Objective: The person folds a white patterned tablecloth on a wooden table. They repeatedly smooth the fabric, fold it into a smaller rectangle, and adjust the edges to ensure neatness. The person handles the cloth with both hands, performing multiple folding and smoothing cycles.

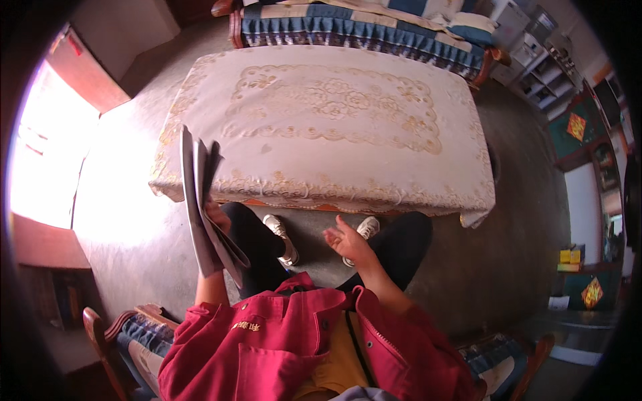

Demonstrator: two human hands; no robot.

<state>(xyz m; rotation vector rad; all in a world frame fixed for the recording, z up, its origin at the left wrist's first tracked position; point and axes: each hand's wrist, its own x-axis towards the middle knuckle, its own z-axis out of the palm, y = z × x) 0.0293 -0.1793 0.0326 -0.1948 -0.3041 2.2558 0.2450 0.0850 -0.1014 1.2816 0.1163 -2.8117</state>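
My left hand (218, 219) grips a folded grey bundle (200, 215), held nearly upright beside my left knee. Several layers show along its edges; I cannot tell whether it is cloth or paper. The bundle's top end overlaps the near left corner of the table in view, and part of my hand is hidden behind it. Between my knees, my right hand (347, 243) is empty, palm turned partly up and fingers apart. In front of me stands a low table (321, 160) under a white cloth with gold flower patterns.
A wooden sofa (361, 30) with blue and cream covers stands beyond the table. Strong light comes through a doorway (55, 150) at left. Shelves (546, 82) and green cabinets (574, 128) line the right side. My seat's wooden armrests (98, 331) flank me.
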